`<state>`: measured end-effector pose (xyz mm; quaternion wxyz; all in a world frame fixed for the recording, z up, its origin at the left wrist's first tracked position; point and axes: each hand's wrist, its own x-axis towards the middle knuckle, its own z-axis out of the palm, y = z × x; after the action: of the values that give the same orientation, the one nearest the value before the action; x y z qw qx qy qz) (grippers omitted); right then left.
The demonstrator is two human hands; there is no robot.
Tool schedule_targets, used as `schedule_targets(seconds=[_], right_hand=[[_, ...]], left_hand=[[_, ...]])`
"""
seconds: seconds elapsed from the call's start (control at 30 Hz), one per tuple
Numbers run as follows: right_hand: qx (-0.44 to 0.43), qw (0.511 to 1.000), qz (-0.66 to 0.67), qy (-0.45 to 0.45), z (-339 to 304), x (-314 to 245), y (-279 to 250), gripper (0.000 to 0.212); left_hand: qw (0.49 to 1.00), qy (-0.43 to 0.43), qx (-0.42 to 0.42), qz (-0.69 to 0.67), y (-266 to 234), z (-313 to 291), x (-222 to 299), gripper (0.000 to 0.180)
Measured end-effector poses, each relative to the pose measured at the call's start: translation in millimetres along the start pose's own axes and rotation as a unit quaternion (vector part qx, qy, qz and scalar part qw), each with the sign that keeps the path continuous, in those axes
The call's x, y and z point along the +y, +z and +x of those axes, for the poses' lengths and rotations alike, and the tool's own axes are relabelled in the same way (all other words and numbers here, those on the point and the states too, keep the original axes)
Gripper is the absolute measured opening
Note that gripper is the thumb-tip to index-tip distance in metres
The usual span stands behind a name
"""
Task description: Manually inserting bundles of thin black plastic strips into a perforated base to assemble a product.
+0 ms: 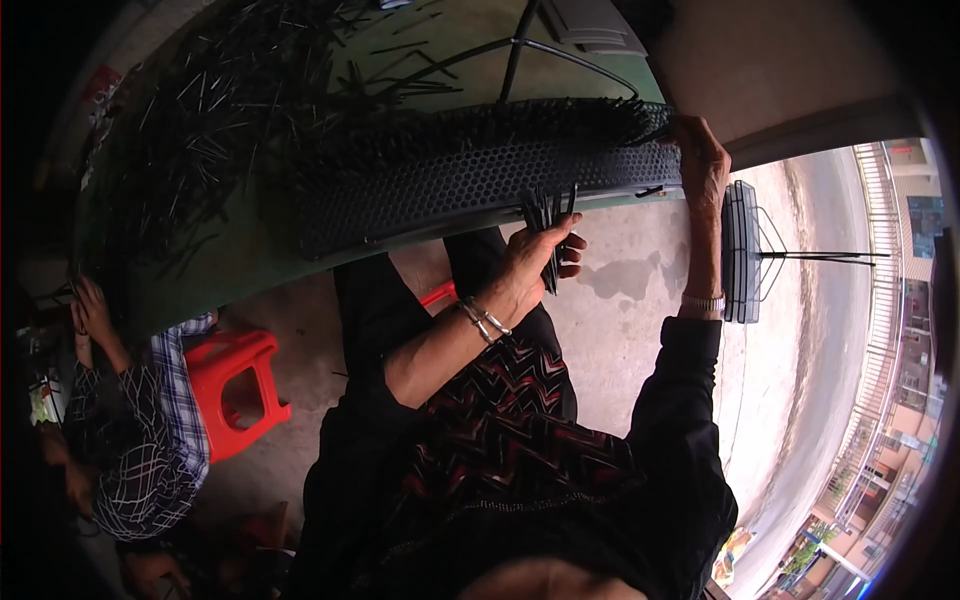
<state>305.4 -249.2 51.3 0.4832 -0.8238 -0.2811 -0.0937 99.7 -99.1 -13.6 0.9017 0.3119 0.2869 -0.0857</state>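
Head view: left hand [535, 262] clenched around bundle of thin black sticks [549, 228], just below black perforated panel [480, 185] lying at near edge of green surface [230, 240]. Right hand [700, 160] clamped on panel's right end. Loose sticks [200, 110] piled across surface. Red stool [235, 385] beside seated person in checked shirt [150, 440].

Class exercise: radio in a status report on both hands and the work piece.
Left hand grips a bundle of black pins. Right hand steadies the perforated black tray. Loose pins heaped on green table.
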Motion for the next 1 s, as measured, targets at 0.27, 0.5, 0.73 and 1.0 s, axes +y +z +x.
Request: schedule_targets(seconds=[0.27, 0.5, 0.73, 1.0], right_hand=[[-0.034, 0.999, 0.014, -0.014, 2, 20, -2, 0.01], [-0.052, 0.998, -0.027, -0.022, -8, 30, 7, 0.011], [-0.005, 0.975, -0.218, -0.031, -25, 20, 12, 0.028], [-0.216, 0.96, 0.08, 0.158, -60, -48, 33, 0.036]], left_hand=[[1.0, 0.008, -0.01, 0.006, -1, 1, 1, 0.026], [1.0, 0.007, -0.008, 0.012, 2, 0, 1, 0.027], [0.999, 0.029, -0.008, 0.014, 7, -4, 4, 0.028], [0.998, 0.043, -0.015, 0.031, 12, -8, 8, 0.025]])
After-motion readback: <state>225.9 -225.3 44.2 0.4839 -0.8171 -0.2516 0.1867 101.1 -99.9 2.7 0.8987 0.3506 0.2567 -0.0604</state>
